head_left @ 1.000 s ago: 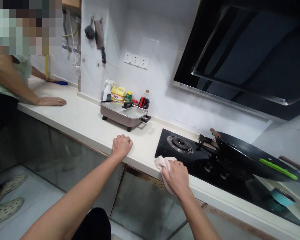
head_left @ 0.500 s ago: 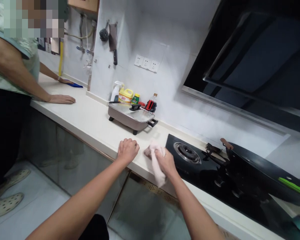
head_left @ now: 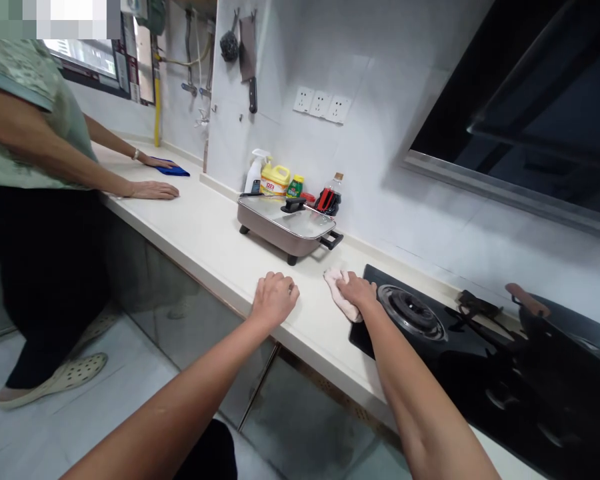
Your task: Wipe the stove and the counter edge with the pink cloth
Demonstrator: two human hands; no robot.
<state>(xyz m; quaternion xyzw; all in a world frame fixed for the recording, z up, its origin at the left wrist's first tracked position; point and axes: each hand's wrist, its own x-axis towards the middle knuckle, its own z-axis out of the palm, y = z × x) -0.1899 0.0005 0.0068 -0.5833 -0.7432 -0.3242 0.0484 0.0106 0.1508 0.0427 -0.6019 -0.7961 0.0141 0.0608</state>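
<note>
My right hand (head_left: 357,291) presses a pale pink cloth (head_left: 341,300) onto the white counter (head_left: 215,240), just left of the black gas hob (head_left: 433,343). My left hand (head_left: 275,298) rests in a loose fist on the counter's front edge, a little left of the cloth, with nothing in it. An electric skillet (head_left: 286,223) with a glass lid stands just behind both hands.
Bottles (head_left: 275,179) line the wall behind the skillet. A wok (head_left: 555,320) sits on the hob at right, under a dark hood (head_left: 530,113). Another person (head_left: 35,133) leans on the counter at left, one hand on a blue cloth (head_left: 173,171). A cleaver (head_left: 250,63) hangs on the wall.
My right hand has dragged the cloth from the hob's front edge leftward and back across the counter toward the skillet. My left hand has stayed put. The view has swung left.
</note>
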